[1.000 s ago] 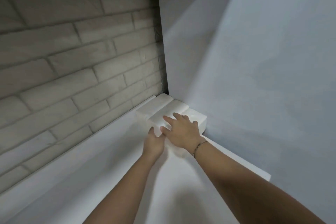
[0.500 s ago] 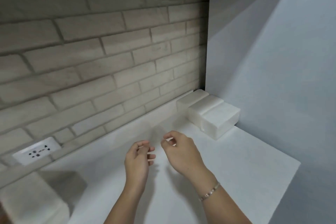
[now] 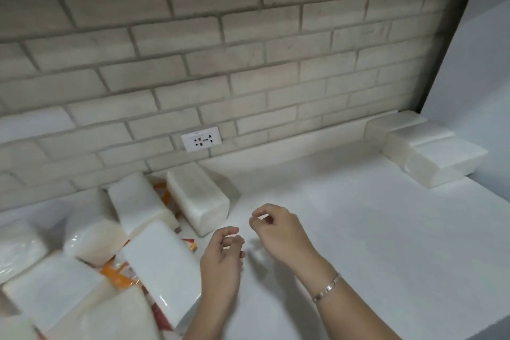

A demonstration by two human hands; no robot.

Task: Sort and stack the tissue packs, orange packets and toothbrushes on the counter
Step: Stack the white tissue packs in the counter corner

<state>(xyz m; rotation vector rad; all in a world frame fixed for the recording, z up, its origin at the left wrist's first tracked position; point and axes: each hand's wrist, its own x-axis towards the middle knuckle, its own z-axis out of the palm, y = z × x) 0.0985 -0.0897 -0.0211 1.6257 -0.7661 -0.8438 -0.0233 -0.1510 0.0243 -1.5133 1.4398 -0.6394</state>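
Several white tissue packs lie in a loose heap at the left of the white counter; the nearest one lies just left of my left hand. Another pack lies by the wall. Orange packets peek out between the packs. A neat row of tissue packs sits in the far right corner. My left hand hovers with loosely curled fingers and holds nothing. My right hand hovers beside it, fingers loosely curled, holding nothing. No toothbrushes are visible.
A brick wall runs along the back with a white power socket low on it. A plain grey wall closes the right side. The counter's right edge drops off at the lower right.
My hands left the stacked packs in the right corner and drew back. My view swung left, bringing the heap of tissue packs and orange packets into sight.
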